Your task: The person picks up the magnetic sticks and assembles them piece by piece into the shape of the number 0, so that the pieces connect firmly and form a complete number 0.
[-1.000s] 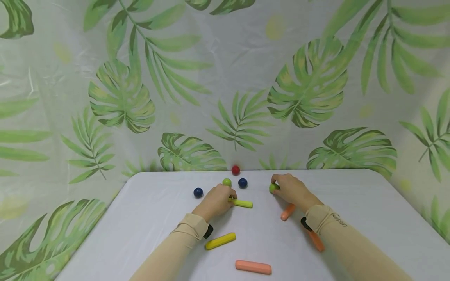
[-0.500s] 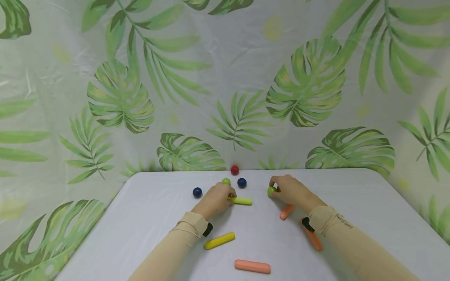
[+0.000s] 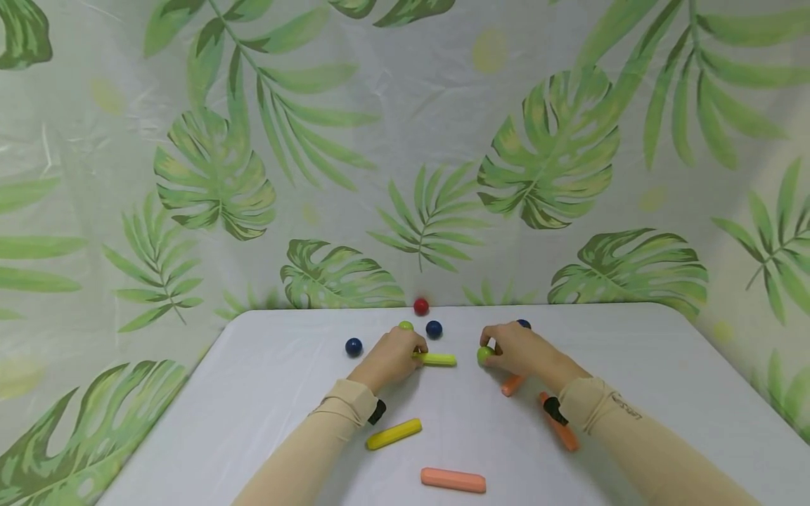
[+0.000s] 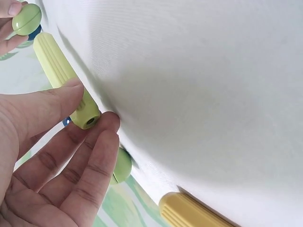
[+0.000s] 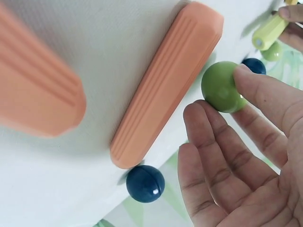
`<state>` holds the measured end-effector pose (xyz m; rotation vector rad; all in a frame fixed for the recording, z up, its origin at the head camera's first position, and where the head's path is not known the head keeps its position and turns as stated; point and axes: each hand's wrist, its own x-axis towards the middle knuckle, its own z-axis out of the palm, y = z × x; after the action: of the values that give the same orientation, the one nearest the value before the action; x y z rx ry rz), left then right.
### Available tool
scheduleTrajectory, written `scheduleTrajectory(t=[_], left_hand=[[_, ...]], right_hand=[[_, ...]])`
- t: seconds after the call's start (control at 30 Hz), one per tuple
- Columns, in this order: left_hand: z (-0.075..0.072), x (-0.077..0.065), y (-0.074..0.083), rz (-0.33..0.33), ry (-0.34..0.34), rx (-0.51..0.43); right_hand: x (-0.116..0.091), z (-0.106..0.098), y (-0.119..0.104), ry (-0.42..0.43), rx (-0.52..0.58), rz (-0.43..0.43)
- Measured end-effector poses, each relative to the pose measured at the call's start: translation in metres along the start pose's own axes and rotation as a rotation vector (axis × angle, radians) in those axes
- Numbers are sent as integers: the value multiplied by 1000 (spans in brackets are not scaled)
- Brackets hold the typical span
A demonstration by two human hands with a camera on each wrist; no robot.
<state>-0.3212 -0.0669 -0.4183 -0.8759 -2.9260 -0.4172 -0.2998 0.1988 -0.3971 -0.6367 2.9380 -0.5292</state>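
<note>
My left hand pinches a ridged yellow-green plastic rod by its left end, thumb against fingers. In the left wrist view the rod shows a small hole in its near end. My right hand holds a green ball between thumb and fingertips, a short way right of the rod's free end. The right wrist view shows this ball close over the table. Behind my left hand lies another green ball, partly hidden. An orange rod lies under my right hand.
Dark blue balls and a red ball lie toward the back of the white table. Nearer are a yellow rod, an orange rod below my right wrist, and another orange rod in front.
My right hand has moved nearer and slightly left with the green ball, closer to the rod's end. A blue ball now shows behind it. The left hand's rod has turned closer to level.
</note>
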Motion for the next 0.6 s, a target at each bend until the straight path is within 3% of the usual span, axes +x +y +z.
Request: scheduleTrajectory(t=[0.6], left_hand=[[3, 7, 7, 0, -8, 29]], right_hand=[[-1, 6, -8, -32, 9, -1]])
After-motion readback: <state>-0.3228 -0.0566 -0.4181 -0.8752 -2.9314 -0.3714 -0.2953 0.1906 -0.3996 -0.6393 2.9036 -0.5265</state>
